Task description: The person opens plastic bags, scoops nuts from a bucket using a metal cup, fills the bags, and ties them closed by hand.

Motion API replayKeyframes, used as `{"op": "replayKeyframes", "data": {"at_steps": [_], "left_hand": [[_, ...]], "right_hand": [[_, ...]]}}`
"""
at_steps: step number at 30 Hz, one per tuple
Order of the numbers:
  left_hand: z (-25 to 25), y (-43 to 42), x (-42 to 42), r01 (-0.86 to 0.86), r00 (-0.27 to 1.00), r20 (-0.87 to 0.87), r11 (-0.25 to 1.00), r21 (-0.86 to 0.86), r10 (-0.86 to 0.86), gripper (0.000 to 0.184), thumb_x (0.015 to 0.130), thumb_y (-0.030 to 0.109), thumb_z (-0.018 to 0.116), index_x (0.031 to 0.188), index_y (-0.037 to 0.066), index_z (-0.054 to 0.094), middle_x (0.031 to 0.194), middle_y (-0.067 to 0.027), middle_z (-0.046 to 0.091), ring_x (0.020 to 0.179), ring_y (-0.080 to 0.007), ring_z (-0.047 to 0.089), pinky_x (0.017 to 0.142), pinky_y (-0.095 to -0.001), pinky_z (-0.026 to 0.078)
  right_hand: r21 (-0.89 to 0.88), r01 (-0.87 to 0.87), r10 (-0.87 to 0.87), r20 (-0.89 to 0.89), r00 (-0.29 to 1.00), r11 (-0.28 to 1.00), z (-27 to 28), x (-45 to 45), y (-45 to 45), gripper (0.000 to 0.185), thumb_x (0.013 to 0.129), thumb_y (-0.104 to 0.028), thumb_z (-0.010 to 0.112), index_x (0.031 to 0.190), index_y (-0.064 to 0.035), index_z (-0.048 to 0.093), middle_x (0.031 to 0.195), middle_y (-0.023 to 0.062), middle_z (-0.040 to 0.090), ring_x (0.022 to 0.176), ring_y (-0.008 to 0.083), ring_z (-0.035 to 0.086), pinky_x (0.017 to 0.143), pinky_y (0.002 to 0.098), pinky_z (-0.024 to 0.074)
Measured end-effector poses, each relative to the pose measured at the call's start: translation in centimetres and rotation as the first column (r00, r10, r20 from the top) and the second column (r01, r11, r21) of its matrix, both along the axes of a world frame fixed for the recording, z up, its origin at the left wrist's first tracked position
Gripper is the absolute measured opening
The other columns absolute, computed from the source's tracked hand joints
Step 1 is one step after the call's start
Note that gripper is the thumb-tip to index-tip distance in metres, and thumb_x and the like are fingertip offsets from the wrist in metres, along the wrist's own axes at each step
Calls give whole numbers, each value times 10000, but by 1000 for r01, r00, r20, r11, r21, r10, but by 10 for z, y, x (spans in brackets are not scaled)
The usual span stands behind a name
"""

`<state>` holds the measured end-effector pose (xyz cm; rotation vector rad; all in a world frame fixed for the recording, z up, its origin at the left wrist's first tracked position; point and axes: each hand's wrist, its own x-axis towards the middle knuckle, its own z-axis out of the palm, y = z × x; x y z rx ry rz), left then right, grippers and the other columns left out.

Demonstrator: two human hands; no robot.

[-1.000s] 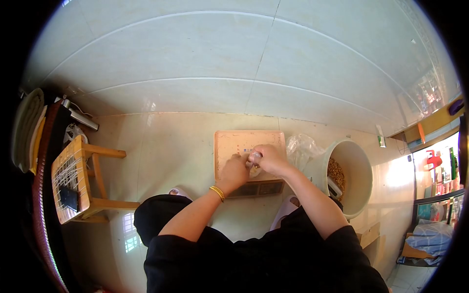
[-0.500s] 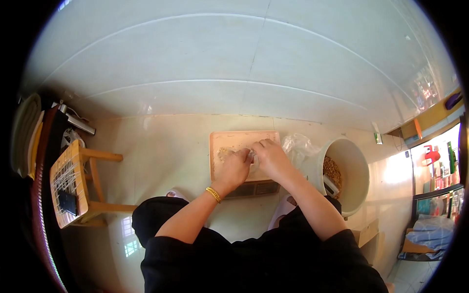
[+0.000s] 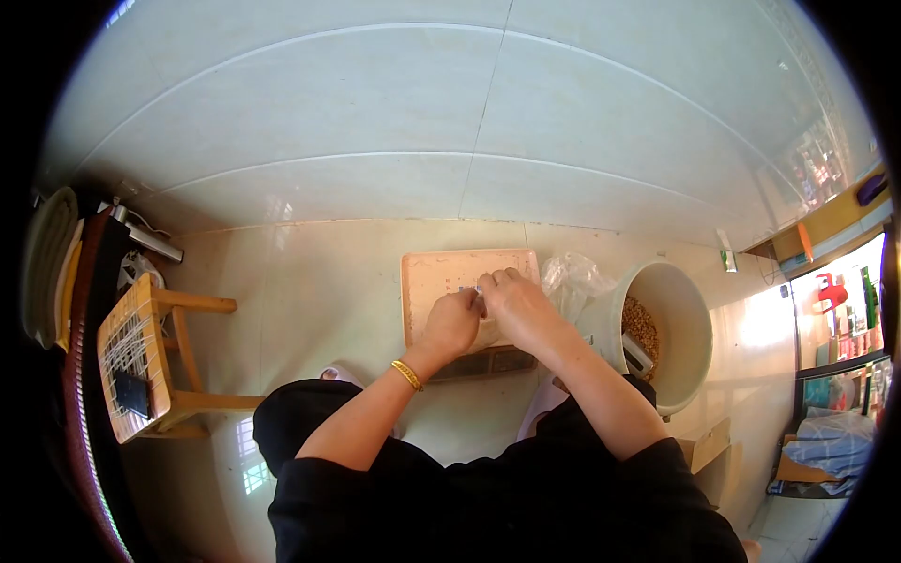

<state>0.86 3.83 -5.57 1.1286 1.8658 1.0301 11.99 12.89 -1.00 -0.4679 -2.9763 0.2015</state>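
Observation:
My left hand [image 3: 452,324], below a gold bracelet [image 3: 409,375], is closed in a pinch on the gathered top of a clear plastic bag [image 3: 486,334]. My right hand [image 3: 514,302] meets it there, fingers bent and closed on the same bag top. Most of the bag is hidden under the hands; something pale shows through it. Both hands are over the peach-coloured tray [image 3: 432,272] of a weighing scale on the floor. The scale's dark front panel [image 3: 497,362] shows below my wrists.
Right of the scale lie crumpled clear plastic bags [image 3: 571,274]. Beside them a pale bucket [image 3: 690,328] holds brown grain-like pieces [image 3: 640,324] and a light-coloured scoop [image 3: 636,355]. A wooden stool [image 3: 174,403] with a dark flat object [image 3: 132,393] stands left. The tiled wall [image 3: 375,103] rises behind.
The bag has moved from the left part of the tray to beneath my hands, nearer me. Both hands have stayed together at its top with slight shifts.

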Motion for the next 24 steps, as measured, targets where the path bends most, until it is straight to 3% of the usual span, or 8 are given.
{"op": "replayKeyframes", "data": {"at_steps": [7, 13, 16, 18, 21, 24], "left_hand": [[0, 4, -1, -57, 995, -85, 998, -23, 54, 300, 876, 230, 474, 871, -26, 629, 854, -262, 625, 819, -415, 600, 750, -458, 466], [-1, 4, -6, -82, 995, 45, 991, -111, 87, 311, 866, 232, 482, 966, -12, 649, 926, -256, 631, 902, -394, 599, 790, -433, 468], [-1, 4, -6, -124, 970, 196, 985, -117, 145, 310, 854, 215, 486, 959, -31, 643, 936, -240, 643, 893, -353, 611, 785, -399, 460], [11, 2, -6, -185, 873, 442, 979, -86, 204, 262, 872, 208, 481, 742, -3, 567, 673, -51, 520, 632, -146, 454, 603, -302, 393], [12, 2, -7, -178, 779, 592, 978, -108, 207, 269, 886, 222, 448, 688, 50, 510, 646, 1, 434, 612, -118, 382, 584, -269, 343], [16, 1, -6, -215, 760, 603, 969, -119, 243, 236, 884, 215, 476, 729, 52, 545, 664, 14, 446, 632, -102, 381, 601, -253, 337]], "right_hand": [[72, 7, -4, -46, 999, 997, 1, -4, -9, 142, 703, 1, 570, 840, 22, 539, 821, 169, 585, 811, 289, 579, 707, 344, 505], [115, 25, -23, -17, 1000, 993, -8, -4, -7, 161, 705, -22, 575, 859, 22, 555, 824, 156, 578, 835, 283, 576, 697, 345, 506], [127, 24, -21, -27, 999, 992, -1, -6, -10, 167, 699, -30, 583, 855, 16, 546, 823, 150, 577, 846, 281, 575, 686, 344, 510], [156, 42, -35, -49, 998, 987, 2, -7, -11, 169, 696, -31, 582, 852, 12, 533, 822, 148, 578, 837, 280, 577, 673, 347, 514], [117, 30, -19, -98, 995, 993, -6, -8, -8, 166, 698, -28, 579, 850, 11, 522, 814, 153, 576, 818, 285, 584, 652, 354, 517], [108, 43, -33, -94, 995, 993, -9, -8, -8, 170, 700, -35, 584, 850, 18, 522, 798, 159, 574, 799, 292, 590, 645, 360, 519]]}}
